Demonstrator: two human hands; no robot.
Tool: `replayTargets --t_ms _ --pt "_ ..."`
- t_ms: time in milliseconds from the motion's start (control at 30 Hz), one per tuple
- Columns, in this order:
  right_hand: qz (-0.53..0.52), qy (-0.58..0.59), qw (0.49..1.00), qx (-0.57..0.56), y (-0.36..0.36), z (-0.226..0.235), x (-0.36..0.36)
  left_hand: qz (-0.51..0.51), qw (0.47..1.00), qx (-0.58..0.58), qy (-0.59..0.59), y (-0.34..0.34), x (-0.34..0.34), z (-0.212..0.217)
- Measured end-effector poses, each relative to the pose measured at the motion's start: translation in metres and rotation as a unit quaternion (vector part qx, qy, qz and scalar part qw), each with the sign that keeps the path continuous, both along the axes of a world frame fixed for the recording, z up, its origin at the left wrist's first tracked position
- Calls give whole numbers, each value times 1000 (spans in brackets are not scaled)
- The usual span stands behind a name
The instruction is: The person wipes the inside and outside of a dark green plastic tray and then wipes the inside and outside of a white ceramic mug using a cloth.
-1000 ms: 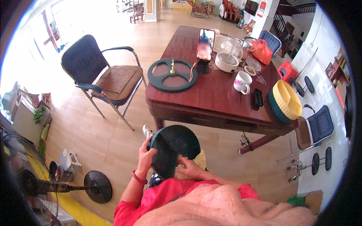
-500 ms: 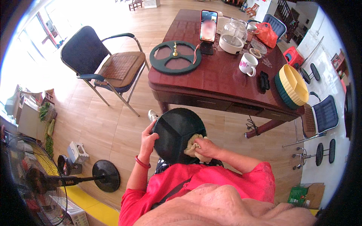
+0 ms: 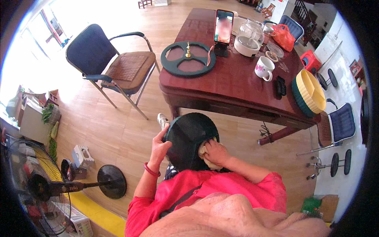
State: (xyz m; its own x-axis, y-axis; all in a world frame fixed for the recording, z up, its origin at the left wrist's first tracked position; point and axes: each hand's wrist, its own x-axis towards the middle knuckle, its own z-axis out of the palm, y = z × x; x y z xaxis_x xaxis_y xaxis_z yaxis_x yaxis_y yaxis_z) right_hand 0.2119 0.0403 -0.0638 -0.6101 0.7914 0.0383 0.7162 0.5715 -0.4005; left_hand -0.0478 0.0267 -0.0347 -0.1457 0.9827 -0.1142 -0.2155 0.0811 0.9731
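Observation:
A round, dark green divided tray (image 3: 185, 134), with ridges parting its inside, rests tilted over my lap. My left hand (image 3: 160, 145) grips its left rim, thumb on the near side. In my right hand (image 3: 217, 153) is a crumpled beige cloth (image 3: 204, 152), pressed against the tray's right side. Part of the cloth is hidden under my fingers. On the table ahead lies a dark green ring-shaped frame (image 3: 169, 68) with three openings and a gold-coloured handle (image 3: 188, 50) upright at its centre.
The dark red table (image 3: 237, 85) carries a phone on a stand (image 3: 224, 27), a glass kettle (image 3: 248, 37), a floral mug (image 3: 264, 68), and stacked yellow and green divided trays (image 3: 312, 93). An armchair (image 3: 125, 73) stands left; a floor fan (image 3: 43, 185) is at lower left.
My right hand and the cloth have moved slightly right, toward the tray's edge. The tray has tilted a little, and the whole view has shifted slightly.

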Motion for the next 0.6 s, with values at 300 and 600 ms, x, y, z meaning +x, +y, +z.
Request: replayTargets --t_ms 300,600 --pt "112 -85 967 -214 -16 0 -11 32 998 28 -45 -2 16 5" --pt "202 63 960 -186 -16 22 -16 49 994 -30 -92 7 -14 -11"
